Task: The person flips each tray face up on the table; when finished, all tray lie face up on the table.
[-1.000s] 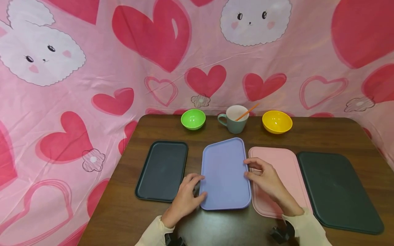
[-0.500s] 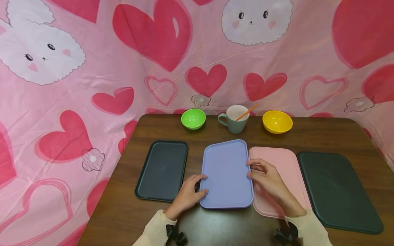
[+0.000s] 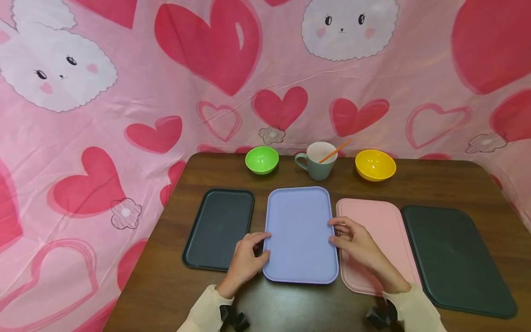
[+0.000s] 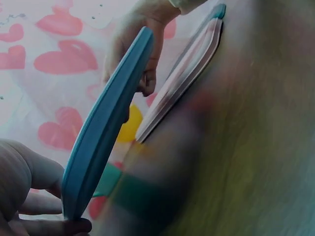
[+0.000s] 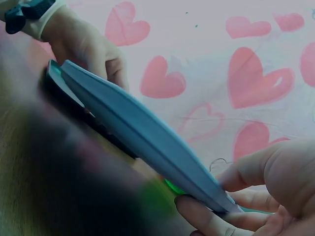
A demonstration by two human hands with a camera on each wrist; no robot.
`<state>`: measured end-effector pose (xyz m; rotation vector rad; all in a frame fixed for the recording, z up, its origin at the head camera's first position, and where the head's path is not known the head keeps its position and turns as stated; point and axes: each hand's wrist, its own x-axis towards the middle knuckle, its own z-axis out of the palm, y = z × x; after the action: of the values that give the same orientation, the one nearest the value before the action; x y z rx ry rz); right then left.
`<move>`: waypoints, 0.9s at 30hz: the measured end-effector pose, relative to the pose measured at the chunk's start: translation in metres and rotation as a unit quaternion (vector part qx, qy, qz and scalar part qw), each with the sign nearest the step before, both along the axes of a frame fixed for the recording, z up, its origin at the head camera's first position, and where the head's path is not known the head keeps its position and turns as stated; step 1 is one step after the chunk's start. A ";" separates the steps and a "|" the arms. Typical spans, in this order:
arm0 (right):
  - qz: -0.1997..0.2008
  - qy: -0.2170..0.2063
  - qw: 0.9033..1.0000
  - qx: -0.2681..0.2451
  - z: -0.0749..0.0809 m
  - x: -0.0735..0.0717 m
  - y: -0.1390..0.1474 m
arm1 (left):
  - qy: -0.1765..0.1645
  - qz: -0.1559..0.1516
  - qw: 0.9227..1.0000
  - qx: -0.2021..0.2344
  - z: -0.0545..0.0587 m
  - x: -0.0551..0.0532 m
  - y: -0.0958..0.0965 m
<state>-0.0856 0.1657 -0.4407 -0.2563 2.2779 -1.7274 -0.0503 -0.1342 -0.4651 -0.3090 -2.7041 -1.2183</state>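
Note:
A lavender rectangular tray (image 3: pixel 300 235) is held between my two hands, in the middle of the head view. My left hand (image 3: pixel 246 260) grips its left edge, while my right hand (image 3: pixel 358 244) pinches the right edge with thumb and fingers. Seen side-on in the left wrist view, the tray (image 4: pixel 106 123) is raised above the tabletop. In the right wrist view a gap also shows under the tray (image 5: pixel 142 128), and fingers of my right hand (image 5: pixel 275 187) lie on both its faces.
A dark tray (image 3: pixel 220 228) lies left, with a pink tray (image 3: pixel 369 221) and a larger dark green tray (image 3: pixel 456 258) on the right. Along the table's back stand a green bowl (image 3: pixel 262 161), a mug (image 3: pixel 317 168) with an orange stick (image 3: pixel 338 150), and a yellow bowl (image 3: pixel 375 166).
The lavender tray has turned from slightly skewed to nearly straight, and its far left corner has shifted left. Over the last half second both hands have moved slightly left with it.

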 end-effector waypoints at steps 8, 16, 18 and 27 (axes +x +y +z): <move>0.002 0.024 0.999 0.034 -0.002 -0.008 -0.019 | 0.093 0.018 0.993 -0.075 0.002 -0.005 -0.012; -0.019 0.028 0.998 0.059 -0.008 -0.016 -0.036 | 0.125 0.031 0.984 -0.119 -0.001 -0.010 -0.019; -0.022 0.024 0.997 0.066 -0.010 -0.017 -0.038 | 0.120 0.032 0.984 -0.124 -0.002 -0.011 -0.020; -0.023 0.013 0.996 0.090 -0.017 -0.019 -0.042 | 0.097 0.046 0.984 -0.145 -0.006 -0.015 -0.021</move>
<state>-0.1047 0.1235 -0.4577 -0.1907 2.4575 -1.5353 -0.0648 -0.1551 -0.4713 -0.3160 -2.6854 -0.7280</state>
